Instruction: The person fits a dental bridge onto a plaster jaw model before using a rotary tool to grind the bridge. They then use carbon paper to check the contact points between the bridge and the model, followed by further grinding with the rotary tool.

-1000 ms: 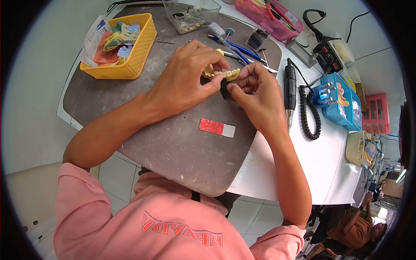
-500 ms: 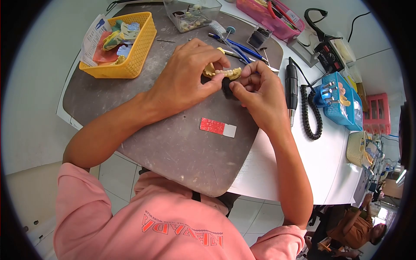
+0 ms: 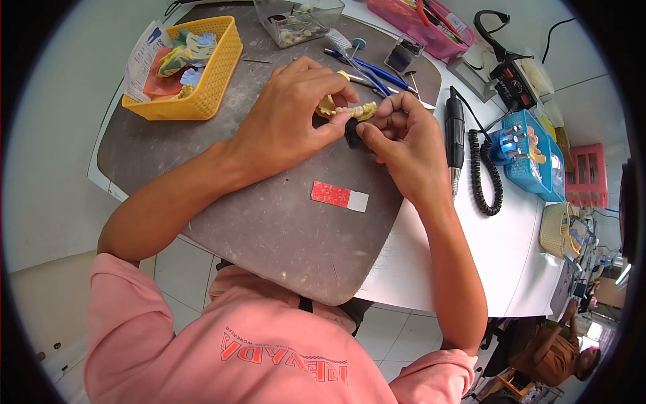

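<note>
Both hands hold a yellowish dental model [image 3: 365,111] with a row of pale teeth, raised over the brown work board [image 3: 269,209]. My left hand [image 3: 293,111] is closed on its left side, index finger and thumb at the teeth. On the other side, my right hand [image 3: 404,135] pinches the model's right end with bent fingers. A black piece [image 3: 352,133] shows below the model, between the hands; how it joins the model is hidden. Nearer to me on the board lies a red and white strip [image 3: 339,196].
At the left stands a yellow basket [image 3: 219,87] with colourful contents. Beyond my hands are a clear box [image 3: 299,27], a brush [image 3: 340,42] and blue-handled tools [image 3: 377,71]. To the right lies a black handpiece [image 3: 454,135] with a coiled cord [image 3: 494,182], near a blue basket [image 3: 528,165].
Both hands keep their hold in nearly the same place. The dental model's right end appears very slightly higher. The strip and the tools lie as before.
</note>
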Available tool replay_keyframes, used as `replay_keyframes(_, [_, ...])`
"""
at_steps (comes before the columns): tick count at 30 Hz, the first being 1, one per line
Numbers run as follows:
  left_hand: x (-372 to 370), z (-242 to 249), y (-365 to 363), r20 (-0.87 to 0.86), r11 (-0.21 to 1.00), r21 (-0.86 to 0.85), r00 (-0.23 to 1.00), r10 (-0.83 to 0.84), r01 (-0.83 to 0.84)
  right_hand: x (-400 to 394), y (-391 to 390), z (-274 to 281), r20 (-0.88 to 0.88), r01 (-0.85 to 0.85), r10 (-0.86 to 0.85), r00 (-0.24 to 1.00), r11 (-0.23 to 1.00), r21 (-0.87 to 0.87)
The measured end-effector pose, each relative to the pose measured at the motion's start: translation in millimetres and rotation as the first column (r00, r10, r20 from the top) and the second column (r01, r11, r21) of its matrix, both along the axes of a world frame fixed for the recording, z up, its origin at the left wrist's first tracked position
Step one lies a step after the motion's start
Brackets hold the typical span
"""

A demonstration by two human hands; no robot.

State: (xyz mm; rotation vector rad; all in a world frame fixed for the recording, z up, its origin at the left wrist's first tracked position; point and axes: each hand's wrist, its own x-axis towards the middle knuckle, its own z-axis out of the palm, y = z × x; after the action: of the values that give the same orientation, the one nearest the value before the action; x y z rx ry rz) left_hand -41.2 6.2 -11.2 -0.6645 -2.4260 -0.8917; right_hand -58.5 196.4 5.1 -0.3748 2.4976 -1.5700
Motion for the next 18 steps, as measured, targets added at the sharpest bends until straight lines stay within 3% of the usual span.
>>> replay_keyframes(13, [1.1, 2.0, -1.6, -0.017, 0.998, -0.058, 0.999, -0.031, 0.03, 0.5, 3.8, -9.6, -0.003, 0.039, -0.039, 0.999, 0.996, -0.075])
replay_keyframes(18, [1.7, 2.5, -4.6, -0.081, 0.983, -0.17, 0.993, -0.083, 0.068, 4.5, -2.3, -6.4, -0.063, 0.056, -0.056, 0.996, 0.998, -0.015])
